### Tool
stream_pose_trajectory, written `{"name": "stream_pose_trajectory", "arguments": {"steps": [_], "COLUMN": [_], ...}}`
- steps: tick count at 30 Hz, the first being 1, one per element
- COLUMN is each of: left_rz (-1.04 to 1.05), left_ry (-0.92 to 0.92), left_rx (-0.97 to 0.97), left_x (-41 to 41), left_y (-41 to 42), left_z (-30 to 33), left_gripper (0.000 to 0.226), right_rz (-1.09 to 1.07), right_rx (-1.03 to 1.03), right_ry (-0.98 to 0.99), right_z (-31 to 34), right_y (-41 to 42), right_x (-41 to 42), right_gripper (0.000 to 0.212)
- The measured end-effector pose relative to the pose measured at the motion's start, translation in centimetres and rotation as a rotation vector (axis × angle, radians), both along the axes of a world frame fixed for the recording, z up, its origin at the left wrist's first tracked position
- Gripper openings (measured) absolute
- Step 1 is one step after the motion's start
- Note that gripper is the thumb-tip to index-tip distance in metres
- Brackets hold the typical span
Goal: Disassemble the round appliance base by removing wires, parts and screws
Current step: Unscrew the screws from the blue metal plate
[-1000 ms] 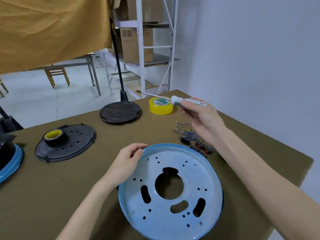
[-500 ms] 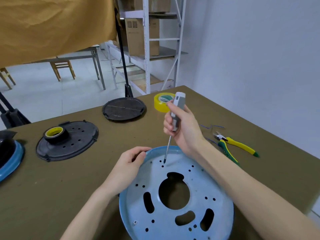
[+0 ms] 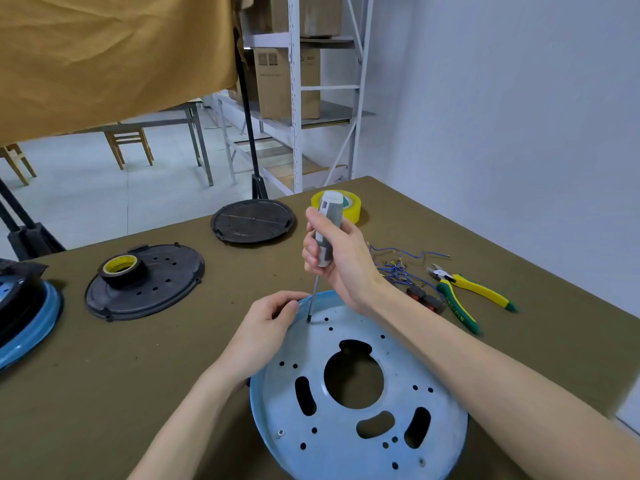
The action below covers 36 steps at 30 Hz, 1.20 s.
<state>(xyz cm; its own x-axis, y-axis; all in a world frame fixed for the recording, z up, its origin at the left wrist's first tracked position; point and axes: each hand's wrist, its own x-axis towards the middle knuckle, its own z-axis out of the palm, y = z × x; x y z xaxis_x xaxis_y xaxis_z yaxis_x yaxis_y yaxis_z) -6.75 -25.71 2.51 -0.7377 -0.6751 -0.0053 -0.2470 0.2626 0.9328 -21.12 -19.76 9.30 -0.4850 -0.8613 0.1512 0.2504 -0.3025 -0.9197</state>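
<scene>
Olive-green cloth covers the table (image 3: 138,375), with a white wall to the right and metal shelving (image 3: 298,98) holding cardboard boxes behind it. At 6 o'clock on the table lies the round blue base (image 3: 363,441), open side up, its pale floor pierced by 1 large central hole, curved slots and many small holes. The left hand (image 3: 266,334) grips the base's rim at about 10 o'clock, fingers curled over the edge. The right hand (image 3: 341,261) has its grip closed around the grey-and-white handle of a screwdriver (image 3: 325,233), held nearly upright; the tip sits on a small hole or screw near the rim at 11 o'clock, just beside the left fingers. Which of the 2 it is cannot be told.

At 3 o'clock from the right hand lie loose blue wires (image 3: 398,265), small dark and red parts (image 3: 424,299), and yellow-and-green pliers (image 3: 464,296). A yellow tape roll (image 3: 353,206) stands behind the screwdriver handle. At 12 o'clock rests a black round plate (image 3: 252,221); at 9 o'clock a larger black disc (image 3: 156,285) carries a black tape roll with a yellow core (image 3: 121,268). Another blue-rimmed unit (image 3: 31,323) sits at the left edge.
</scene>
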Motion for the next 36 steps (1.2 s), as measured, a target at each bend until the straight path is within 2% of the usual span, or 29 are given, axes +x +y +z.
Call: {"name": "stream_pose_trajectory", "arguments": {"steps": [10, 14, 17, 21, 26, 29, 31, 34, 36], "left_rz": [-0.013, 0.012, -0.013, -0.081, -0.031, -0.018, -0.017, -0.067, -0.109], "left_ry": [0.012, 0.160, 0.229, 0.224, 0.190, 0.154, 0.153, 0.166, 0.166], "left_rx": [0.010, -0.025, -0.078, -0.197, -0.323, -0.440, -0.455, -0.370, -0.331], "left_x": [-0.1, 0.0, 0.2, 0.1, 0.0, -0.2, -0.3, -0.4, -0.4], "left_y": [-0.2, -0.1, -0.1, -0.2, -0.6, -0.4, -0.2, -0.2, -0.3], "left_z": [-0.2, -0.1, 0.1, 0.3, 0.6, 0.6, 0.4, 0.1, 0.0], "left_gripper": [0.035, 0.033, 0.031, 0.019, 0.013, 0.013, 0.014, 0.019, 0.023], "right_rz": [-0.017, -0.075, -0.141, -0.265, -0.122, -0.133, -0.139, -0.174, -0.095], "right_rx": [0.000, -0.018, 0.040, 0.146, 0.208, 0.097, 0.053, 0.046, 0.028], "right_ry": [0.160, 0.302, 0.393, 0.396, 0.408, 0.427, 0.438, 0.412, 0.346], "right_z": [-0.4, -0.8, -0.7, -1.1, 0.8, 3.5, 4.1, 3.6, 3.3], "right_y": [-0.5, -0.5, -0.4, -0.2, 0.8, 1.0, 0.7, 0.0, -0.3], "right_x": [0.4, 1.4, 2.3, 3.0, 3.0, 2.1, 2.1, 2.7, 2.3], "right_gripper": [0.032, 0.027, 0.029, 0.022, 0.015, 0.013, 0.023, 0.047, 0.049]}}
